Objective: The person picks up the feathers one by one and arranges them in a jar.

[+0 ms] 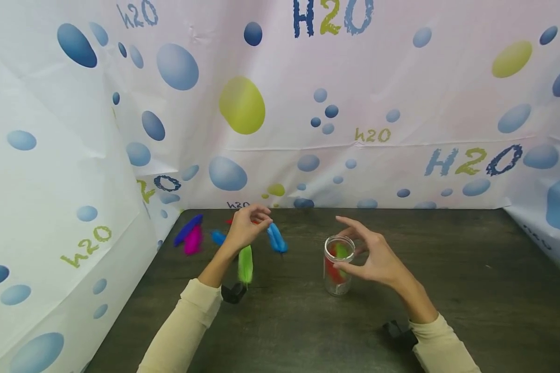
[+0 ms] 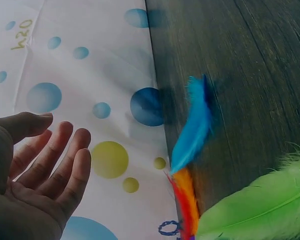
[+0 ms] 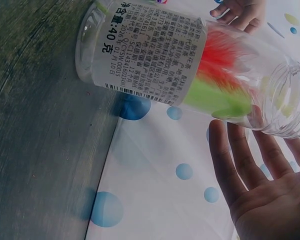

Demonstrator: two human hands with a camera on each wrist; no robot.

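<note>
A clear jar (image 1: pixel 338 288) stands upright on the dark table, without a lid. Inside it, a red feather (image 3: pixel 217 52) and a green feather (image 3: pixel 215 97) show through the wall. My right hand (image 1: pixel 378 256) holds the jar near its mouth, thumb at the near side and fingers round the back. My left hand (image 1: pixel 248 228) hovers above the loose feathers, fingers loosely bent and nothing in them. Below it lies a light green feather (image 1: pixel 245 265). A blue feather (image 1: pixel 276 238) lies just right of it, and an orange feather (image 2: pixel 186 192) shows in the left wrist view.
At the far left of the table (image 1: pixel 298 331) lie a dark blue feather (image 1: pixel 188 230) and a magenta feather (image 1: pixel 193 241). A white printed backdrop (image 1: pixel 280 150) rises behind the table and along both sides. Printed text covers the jar's label (image 3: pixel 150 50).
</note>
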